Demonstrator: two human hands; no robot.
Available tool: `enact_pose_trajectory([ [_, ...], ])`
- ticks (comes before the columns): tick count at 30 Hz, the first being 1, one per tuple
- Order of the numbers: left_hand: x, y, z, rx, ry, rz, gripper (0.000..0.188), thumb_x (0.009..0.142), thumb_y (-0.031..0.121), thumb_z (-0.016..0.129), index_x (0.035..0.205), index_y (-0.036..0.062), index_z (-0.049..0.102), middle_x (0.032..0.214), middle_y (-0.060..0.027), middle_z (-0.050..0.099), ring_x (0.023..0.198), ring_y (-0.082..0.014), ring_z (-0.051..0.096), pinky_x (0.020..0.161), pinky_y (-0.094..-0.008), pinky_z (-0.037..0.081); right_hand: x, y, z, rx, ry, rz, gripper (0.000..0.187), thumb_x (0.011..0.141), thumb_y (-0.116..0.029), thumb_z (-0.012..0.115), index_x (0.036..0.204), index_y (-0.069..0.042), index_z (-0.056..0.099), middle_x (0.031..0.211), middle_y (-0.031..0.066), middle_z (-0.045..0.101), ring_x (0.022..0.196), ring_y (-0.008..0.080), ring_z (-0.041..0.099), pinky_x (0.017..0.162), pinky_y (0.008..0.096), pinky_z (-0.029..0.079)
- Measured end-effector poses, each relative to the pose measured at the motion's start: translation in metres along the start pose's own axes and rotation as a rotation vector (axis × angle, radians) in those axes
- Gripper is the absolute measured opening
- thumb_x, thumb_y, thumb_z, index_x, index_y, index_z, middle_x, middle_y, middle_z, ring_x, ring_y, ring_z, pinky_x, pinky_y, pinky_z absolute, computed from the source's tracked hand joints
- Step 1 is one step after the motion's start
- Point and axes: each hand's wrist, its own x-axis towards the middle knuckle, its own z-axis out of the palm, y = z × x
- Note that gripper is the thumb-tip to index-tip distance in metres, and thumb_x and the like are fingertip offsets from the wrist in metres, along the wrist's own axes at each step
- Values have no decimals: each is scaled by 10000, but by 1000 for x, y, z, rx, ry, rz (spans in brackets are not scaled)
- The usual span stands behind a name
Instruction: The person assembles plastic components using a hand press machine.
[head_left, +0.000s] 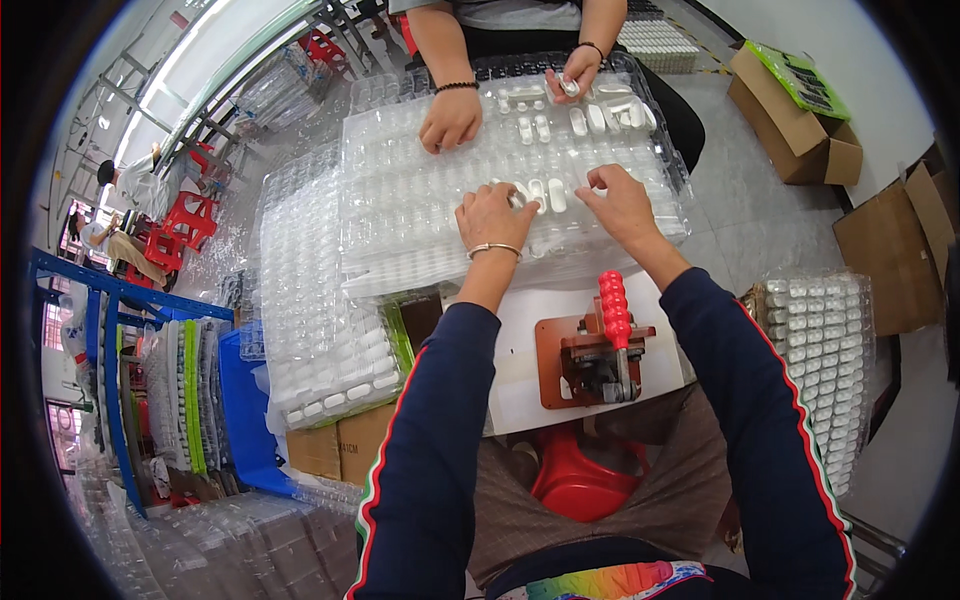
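Note:
Over the clear plastic blister trays [400,200], my left hand [492,217] curls its thumb and forefinger around a small white oval plastic piece [516,196], partly hidden by the fingers. Beside it, two more pieces lie in the tray: a white oval with a grey middle [537,194] and a plain white oval [557,196]. My right hand [622,205] hovers just right of these, thumb and fingers apart, with nothing visible between them. Nearer to me, a rust-coloured hand press [580,360] with a red ribbed handle [614,308] stands on a white board [510,390].
Across the trays, a co-worker's hand [575,75] holds a white piece; the other hand [451,118] rests on the tray. Loose white pieces [625,112] lie at far right. Filled trays are stacked left [320,300] and right [822,370]. A blue bin [245,410] and cardboard boxes [790,125] stand around.

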Motion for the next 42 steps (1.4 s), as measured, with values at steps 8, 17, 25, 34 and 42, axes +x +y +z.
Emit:
enact_pose_trajectory([
  [8, 18, -16, 20, -524, 30, -335, 310, 742, 307, 770, 964, 91, 761, 866, -88, 740, 828, -175, 698, 772, -313, 525, -143, 15, -70, 316, 5, 117, 205, 832, -170, 715, 934, -7, 644, 843, 110, 670, 770, 232, 645, 710, 324, 497],
  [17, -34, -30, -4, -477, 401, -94, 123, 760, 174, 686, 868, 116, 685, 816, -40, 700, 824, -235, 664, 864, -377, 456, -226, 45, -65, -60, -122, -8, 216, 740, -213, 773, 802, -71, 623, 868, 66, 622, 791, 266, 599, 770, 383, 431],
  [25, -230, -90, -14, -212, -114, 71, 189, 771, 153, 692, 959, 144, 676, 897, -40, 618, 911, -280, 566, 828, -416, 441, -193, 33, -65, -187, -292, 115, 233, 751, -253, 760, 846, -79, 636, 916, 87, 602, 862, 292, 590, 791, 406, 430],
  [34, -122, -50, -66, -221, 120, 303, 190, 779, 183, 733, 951, 113, 691, 930, -47, 659, 899, -273, 593, 819, -382, 437, -69, -1, -48, 38, -160, -135, 257, 813, -304, 696, 951, -90, 663, 932, 67, 623, 863, 249, 608, 826, 402, 414],
  [42, 6, -1, 10, -188, 29, -6, 351, 755, 268, 712, 1062, 100, 690, 955, -79, 667, 940, -275, 609, 878, -392, 457, 19, -41, 25, -265, -290, -130, 416, 810, -271, 697, 1163, -75, 595, 1124, 182, 576, 975, 359, 621, 908, 460, 463],
])
